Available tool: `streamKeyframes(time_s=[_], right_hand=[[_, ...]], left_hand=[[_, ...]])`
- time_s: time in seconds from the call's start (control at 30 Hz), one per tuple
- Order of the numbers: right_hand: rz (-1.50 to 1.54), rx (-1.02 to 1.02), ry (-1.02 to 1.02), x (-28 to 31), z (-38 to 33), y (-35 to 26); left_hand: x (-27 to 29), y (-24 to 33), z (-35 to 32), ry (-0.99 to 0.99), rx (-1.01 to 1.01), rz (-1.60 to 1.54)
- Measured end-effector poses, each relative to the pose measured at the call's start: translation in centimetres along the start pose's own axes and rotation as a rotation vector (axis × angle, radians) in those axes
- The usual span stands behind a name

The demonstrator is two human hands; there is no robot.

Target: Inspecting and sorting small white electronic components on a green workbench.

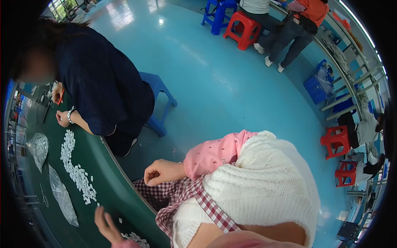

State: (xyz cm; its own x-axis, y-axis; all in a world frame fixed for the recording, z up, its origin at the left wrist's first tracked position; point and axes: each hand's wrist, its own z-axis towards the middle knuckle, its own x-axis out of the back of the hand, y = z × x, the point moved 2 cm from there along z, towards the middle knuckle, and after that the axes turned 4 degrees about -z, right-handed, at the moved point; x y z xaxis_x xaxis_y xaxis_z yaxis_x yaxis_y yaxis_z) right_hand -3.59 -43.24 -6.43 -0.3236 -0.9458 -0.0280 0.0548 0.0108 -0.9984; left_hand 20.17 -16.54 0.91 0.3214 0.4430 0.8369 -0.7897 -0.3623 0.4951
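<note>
My left hand (105, 225) comes in at the lower edge and hovers over the green table (109, 182), fingers apart and holding nothing. Small white pieces (134, 237) lie just beside it. My right hand (160, 171), in a pink sleeve, is curled into a loose fist at the table's edge, above my red checked apron (182, 194). Nothing shows in the fist. A long strip of the same white pieces (76, 169) runs up the table. My white knitted vest (264, 186) fills the lower middle.
A person in dark blue (99, 78) leans over the far end of the table, holding a thin red tool (61, 98). Clear plastic bags (62, 198) lie at the table's left. A blue stool (159, 91) and red stools (335, 140) stand on the blue floor.
</note>
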Motion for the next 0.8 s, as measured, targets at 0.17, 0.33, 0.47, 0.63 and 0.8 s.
streamKeyframes(time_s=[0.17, 0.33, 0.47, 0.63, 0.8], right_hand=[[-0.026, -0.033, -0.063, -0.6, 0.3, -0.3], [-0.070, 0.058, -0.247, -3.1, 2.5, -2.9], [-0.188, 0.224, -0.282, -6.3, 3.9, -4.6], [-0.316, 0.116, -0.314, -9.2, 4.3, -4.2], [-0.463, 0.572, -0.351, -14.9, 5.4, -4.9]], left_hand=[[-3.1, 1.0, -7.9, -0.068, 0.049, 0.165], [-2.6, 0.5, -12.3, -0.029, 0.189, 0.153], [-2.7, 4.3, -13.6, 0.037, 0.313, -0.052], [-2.7, 5.3, -13.6, 0.234, 0.085, 0.105], [-0.1, 5.5, -17.2, 0.427, 0.318, 0.009]])
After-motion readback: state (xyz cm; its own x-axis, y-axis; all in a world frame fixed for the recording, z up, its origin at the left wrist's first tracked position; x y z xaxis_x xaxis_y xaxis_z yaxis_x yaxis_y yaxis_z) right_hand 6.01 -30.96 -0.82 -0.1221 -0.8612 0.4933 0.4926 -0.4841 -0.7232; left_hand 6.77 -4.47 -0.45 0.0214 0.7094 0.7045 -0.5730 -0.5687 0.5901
